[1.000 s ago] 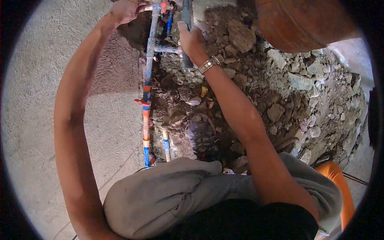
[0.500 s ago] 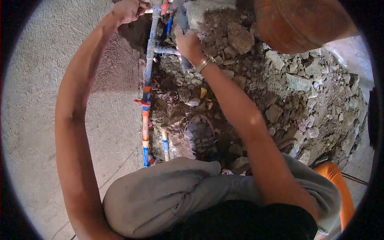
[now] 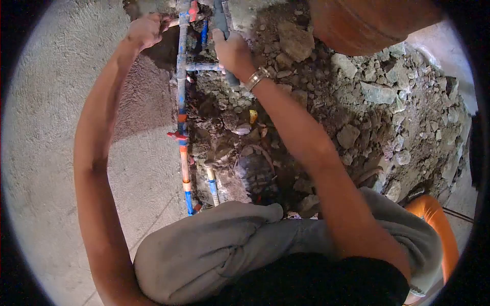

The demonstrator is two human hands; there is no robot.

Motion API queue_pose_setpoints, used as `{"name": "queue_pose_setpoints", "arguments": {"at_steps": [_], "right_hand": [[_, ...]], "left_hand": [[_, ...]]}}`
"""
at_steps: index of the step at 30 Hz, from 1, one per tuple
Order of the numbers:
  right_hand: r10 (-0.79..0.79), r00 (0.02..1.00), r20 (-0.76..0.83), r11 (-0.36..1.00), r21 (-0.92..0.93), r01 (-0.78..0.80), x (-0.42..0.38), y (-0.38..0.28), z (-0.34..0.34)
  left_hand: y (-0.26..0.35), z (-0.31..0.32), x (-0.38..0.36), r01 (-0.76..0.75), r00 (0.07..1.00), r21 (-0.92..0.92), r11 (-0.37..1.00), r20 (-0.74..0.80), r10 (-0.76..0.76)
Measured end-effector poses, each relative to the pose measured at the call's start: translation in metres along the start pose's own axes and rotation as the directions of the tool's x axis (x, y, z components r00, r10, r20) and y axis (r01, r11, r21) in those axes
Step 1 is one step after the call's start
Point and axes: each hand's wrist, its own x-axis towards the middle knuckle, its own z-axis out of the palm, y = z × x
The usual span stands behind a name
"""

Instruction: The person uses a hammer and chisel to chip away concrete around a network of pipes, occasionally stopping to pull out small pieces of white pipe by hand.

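At the upper left, my left hand point(image 3: 146, 31) is closed round a short pale pipe end point(image 3: 175, 22) that meets the long vertical pipe point(image 3: 181, 66). My right hand point(image 3: 234, 51) wraps round a dark grey bar-like tool point(image 3: 220, 19) just right of that pipe; the tool's upper end runs out of view. A short side pipe point(image 3: 203, 66) reaches from the long pipe towards my right hand. Red valve handles sit on the long pipe, one near the top point(image 3: 193, 10) and one midway point(image 3: 177, 136).
Broken rock and soil point(image 3: 377, 109) cover the right side. A large rust-brown rounded object point(image 3: 367, 25) stands at the upper right. Rough concrete floor point(image 3: 46, 127) lies on the left. A capped short pipe point(image 3: 211, 178) rises near my knee, and something orange point(image 3: 434, 224) is at the lower right.
The view has shifted a little, so the pipes and rubble appear further left and slightly higher or lower. Both hands keep their holds.
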Motion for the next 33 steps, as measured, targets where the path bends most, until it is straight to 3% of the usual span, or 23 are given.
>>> {"name": "queue_pose_setpoints", "arguments": {"at_steps": [2,3,5,6,8,10,11,12,14,15,17,18,20,21,23,24,25,26,27,28,29,30,33], "right_hand": [[-0.045,0.997,-0.070,0.999,0.011,0.046,-0.004,0.002,-0.001],[-0.078,0.996,0.036,0.996,0.032,0.077,0.001,0.010,-0.003],[-0.120,0.984,0.133,0.992,0.057,0.113,0.010,0.021,-0.001],[-0.207,0.978,0.035,0.977,-0.053,0.208,0.012,0.027,0.004],[-0.295,0.954,-0.047,0.944,-0.169,0.284,0.009,0.024,0.006],[-0.005,1.000,-0.011,1.000,0.013,0.005,-0.004,0.005,0.001],[-0.006,1.000,-0.009,1.000,0.016,0.006,-0.001,0.001,-0.006],[-0.033,0.987,0.158,0.996,-0.073,0.045,0.007,0.001,-0.015],[0.041,0.981,0.189,0.999,-0.017,-0.038,0.009,0.001,-0.011],[0.078,0.976,0.204,0.997,0.008,-0.081,0.010,0.000,-0.009],[0.071,0.996,0.047,0.994,0.080,-0.074,0.001,-0.001,-0.003],[0.073,0.996,0.052,0.994,0.082,-0.078,0.005,0.004,-0.002],[0.044,0.971,0.233,0.999,0.005,-0.046,0.018,0.013,-0.006],[0.033,0.957,0.290,0.999,-0.018,-0.029,0.021,0.013,-0.009],[0.053,0.994,0.096,0.998,0.037,-0.056,0.007,-0.004,-0.015],[0.035,0.999,-0.004,0.999,-0.024,-0.035,-0.001,-0.011,-0.013],[0.036,0.999,-0.001,0.999,-0.024,-0.036,0.006,0.003,-0.001],[-0.277,0.960,0.050,0.928,-0.246,0.281,0.013,0.020,0.012],[-0.037,0.979,0.202,0.998,-0.041,0.046,0.015,0.012,0.005],[0.207,0.919,0.337,0.966,0.081,-0.247,0.013,-0.003,-0.005],[0.200,0.921,0.334,0.967,0.081,-0.240,0.015,-0.001,-0.005],[0.079,0.962,0.262,0.987,0.113,-0.112,0.015,0.004,-0.002],[0.094,0.994,0.058,0.995,0.024,-0.095,0.017,0.015,0.013]], "left_hand": [[0.017,-0.026,-0.001,0.044,0.991,0.066,0.997,0.126,-0.052],[0.022,-0.029,0.000,0.042,0.991,0.070,0.997,0.125,-0.051],[0.026,-0.032,0.005,0.264,0.949,-0.056,0.963,0.196,-0.248],[0.022,-0.026,0.004,0.262,0.949,-0.055,0.963,0.194,-0.248],[0.008,-0.010,-0.002,0.060,0.992,-0.066,0.996,0.116,-0.053],[0.004,-0.008,-0.004,0.021,0.991,-0.074,0.997,0.136,-0.011],[0.002,-0.010,-0.003,-0.023,0.989,-0.082,0.996,0.143,0.035],[0.008,-0.018,-0.002,-0.023,0.989,-0.079,0.997,0.141,0.034],[0.025,-0.035,0.003,0.148,0.947,0.038,0.988,0.282,-0.152],[0.025,-0.035,0.002,0.148,0.947,0.037,0.988,0.284,-0.152],[0.023,-0.033,0.001,0.073,0.958,0.081,0.994,0.272,-0.092],[0.028,-0.038,0.000,0.074,0.956,0.082,0.994,0.277,-0.094],[0.041,-0.053,0.004,0.238,0.925,0.069,0.969,0.288,-0.247],[0.034,-0.045,0.004,0.235,0.927,0.070,0.969,0.284,-0.245],[0.019,-0.019,-0.002,0.092,0.984,0.108,0.990,0.141,-0.107],[0.021,-0.024,-0.001,0.093,0.984,0.106,0.990,0.140,-0.108],[0.026,-0.032,0.001,0.095,0.975,0.154,0.984,0.183,-0.123],[0.033,-0.040,0.000,0.094,0.964,0.199,0.975,0.227,-0.139],[0.032,-0.037,-0.001,0.093,0.964,0.199,0.976,0.227,-0.138],[0.030,-0.035,-0.002,0.119,0.965,0.182,0.976,0.212,-0.157],[0.027,-0.034,-0.001,0.144,0.965,0.164,0.976,0.197,-0.176],[0.026,-0.034,0.000,0.146,0.965,0.165,0.975,0.193,-0.177],[0.020,-0.030,-0.002,0.087,0.968,0.158,0.984,0.219,-0.120]]}}
